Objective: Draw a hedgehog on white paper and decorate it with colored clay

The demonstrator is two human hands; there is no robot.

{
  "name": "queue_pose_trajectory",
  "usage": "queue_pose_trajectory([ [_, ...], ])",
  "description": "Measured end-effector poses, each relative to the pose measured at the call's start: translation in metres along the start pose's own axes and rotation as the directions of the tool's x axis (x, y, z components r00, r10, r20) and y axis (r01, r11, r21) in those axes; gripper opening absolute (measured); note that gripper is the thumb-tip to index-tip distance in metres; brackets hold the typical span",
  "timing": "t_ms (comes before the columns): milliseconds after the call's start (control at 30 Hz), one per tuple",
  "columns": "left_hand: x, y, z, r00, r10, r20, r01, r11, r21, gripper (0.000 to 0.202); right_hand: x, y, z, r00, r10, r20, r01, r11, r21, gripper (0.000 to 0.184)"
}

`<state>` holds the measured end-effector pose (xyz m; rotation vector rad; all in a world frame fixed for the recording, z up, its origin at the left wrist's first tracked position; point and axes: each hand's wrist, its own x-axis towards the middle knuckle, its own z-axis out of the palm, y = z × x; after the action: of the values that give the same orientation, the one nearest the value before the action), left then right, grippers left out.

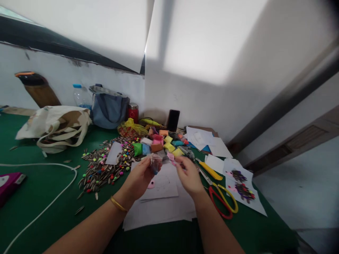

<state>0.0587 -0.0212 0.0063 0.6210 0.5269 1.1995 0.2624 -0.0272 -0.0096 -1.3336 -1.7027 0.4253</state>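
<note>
My left hand, with a gold bangle at the wrist, is closed around a crinkled clear plastic packet. My right hand is pinched at the fingertips on a small pink piece, which looks like modelling clay; the fingers partly hide it. Both hands hover over a stack of white paper. On the top sheet there is a pink clay shape with a dark dot, beside faint drawn lines. Just beyond my hands lie several coloured clay packets.
Scissors and a yellow box cutter lie right of the paper. Farther right are sheets with seed-decorated pictures. Sunflower seeds and coloured beads spread leftward. Bags, a phone and a white cable are also around.
</note>
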Motion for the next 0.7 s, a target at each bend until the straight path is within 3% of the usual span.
queue_pose_trajectory([
  [100, -0.005, -0.001, 0.004, 0.998, -0.041, 0.055, 0.04, 0.999, 0.016, 0.022, -0.005, -0.02, 0.023, 0.957, 0.085, 0.278, -0.199, 0.889, 0.412, 0.029],
  [200, -0.008, 0.001, 0.007, 0.996, -0.059, 0.072, 0.053, 0.995, 0.082, 0.025, -0.007, -0.027, 0.033, 0.924, 0.137, 0.356, -0.328, 0.763, 0.557, 0.018],
  [300, -0.009, 0.002, 0.006, 0.995, -0.089, 0.046, 0.08, 0.983, 0.166, 0.033, -0.007, -0.023, 0.03, 0.925, 0.219, 0.31, -0.368, 0.714, 0.595, 0.018],
  [433, -0.007, -0.002, -0.003, 0.982, -0.183, -0.038, 0.184, 0.91, 0.372, 0.046, -0.006, -0.01, 0.018, 0.938, 0.32, 0.132, -0.323, 0.67, 0.668, 0.019],
  [600, -0.006, -0.007, -0.009, 0.985, -0.167, -0.045, 0.158, 0.763, 0.627, 0.045, -0.009, -0.008, 0.012, 0.962, 0.269, 0.042, -0.231, 0.726, 0.648, 0.018],
  [700, -0.006, -0.007, -0.006, 0.986, -0.161, -0.049, 0.151, 0.717, 0.68, 0.045, -0.011, -0.013, 0.013, 0.969, 0.245, 0.027, -0.194, 0.69, 0.697, 0.016],
])
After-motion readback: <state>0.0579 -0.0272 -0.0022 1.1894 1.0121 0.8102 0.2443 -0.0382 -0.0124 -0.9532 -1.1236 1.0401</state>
